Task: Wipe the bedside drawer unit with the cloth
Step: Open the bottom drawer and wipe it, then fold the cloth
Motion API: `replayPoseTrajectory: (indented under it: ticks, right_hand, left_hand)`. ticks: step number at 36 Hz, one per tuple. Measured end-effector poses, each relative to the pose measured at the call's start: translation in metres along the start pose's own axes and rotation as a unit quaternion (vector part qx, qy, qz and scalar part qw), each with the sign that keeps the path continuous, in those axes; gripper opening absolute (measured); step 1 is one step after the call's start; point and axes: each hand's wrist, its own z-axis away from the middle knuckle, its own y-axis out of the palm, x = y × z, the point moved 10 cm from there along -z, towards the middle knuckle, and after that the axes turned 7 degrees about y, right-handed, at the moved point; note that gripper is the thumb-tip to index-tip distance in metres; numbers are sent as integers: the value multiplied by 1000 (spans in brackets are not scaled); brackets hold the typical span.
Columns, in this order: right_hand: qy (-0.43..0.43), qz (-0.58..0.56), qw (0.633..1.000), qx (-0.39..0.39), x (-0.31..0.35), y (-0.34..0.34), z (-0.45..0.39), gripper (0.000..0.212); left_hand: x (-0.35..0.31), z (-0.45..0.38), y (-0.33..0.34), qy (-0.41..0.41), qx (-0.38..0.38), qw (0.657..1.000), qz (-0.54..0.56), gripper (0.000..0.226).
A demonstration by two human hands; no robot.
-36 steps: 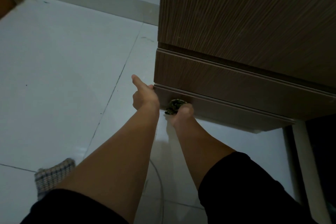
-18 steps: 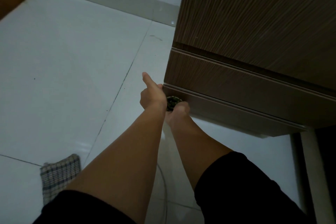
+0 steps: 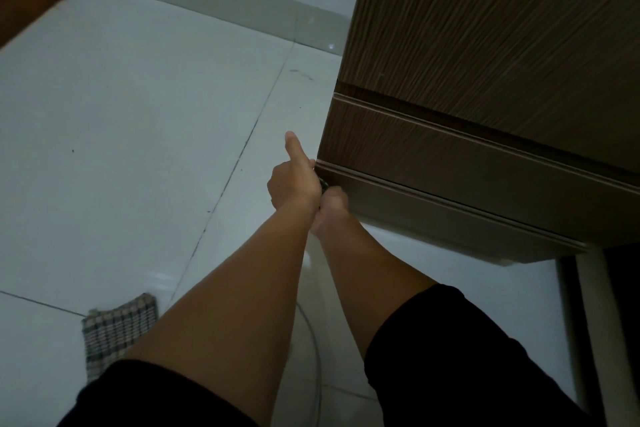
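Two hands low at the bedside drawer unit, at the left corner of its bottom trim. Right hand has its grip clamped on a small dark cloth, pressed to that lowest strip and mostly hidden. Left hand braces the corner, thumb raised; its grip I cannot tell. Judging by position, the wiping is on the base; nothing shows whether the upper fronts are done. A checked rag lies on the floor, unused.
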Motion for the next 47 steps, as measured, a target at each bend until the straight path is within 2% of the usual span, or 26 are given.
replayPoseTrajectory:
  ticks: [2,4,6,12,16,20,22,25,27,34,38,41,44,47]
  right_hand:
    - [2,81,995,53,-1,17,11,32]
    - [-17,206,978,37,2,22,19,36]
    - [27,209,973,98,-6,30,24,45]
    - [34,244,968,57,2,1,29,43]
    - [6,275,961,34,18,-22,52,42]
    - [0,258,965,57,32,-35,80,45]
    - [-2,245,966,77,39,-37,96,45]
    - [-25,248,963,107,54,-38,131,40]
    - [-40,259,956,129,61,-38,155,35]
    - [-82,283,936,194,78,-29,234,29]
    - [-139,278,931,189,98,-26,272,25]
    - [-178,333,906,191,107,-29,299,41]
    - [-207,433,863,160,108,-34,313,52]
    - [-245,488,834,82,116,-40,322,38]
  left_hand:
    - [-3,-2,0,18,0,999,-38,76]
    - [-6,-3,0,33,1,997,-71,78]
    - [-9,-3,-2,50,-7,994,-99,78]
    - [-20,2,-11,84,-24,985,-150,71]
    - [-11,2,-15,81,32,969,-230,58]
    - [0,21,-19,46,104,957,-267,51]
    - [10,34,-19,13,148,958,-247,52]
    - [17,67,-8,-48,241,957,-157,49]
    - [6,87,-2,-55,270,954,-115,48]
    - [-60,131,16,-2,287,958,11,56]
    - [-97,152,21,37,279,957,66,45]
    - [-124,167,22,69,272,957,76,40]
    - [-146,177,25,99,273,954,71,38]
    - [-163,189,23,126,273,952,54,40]
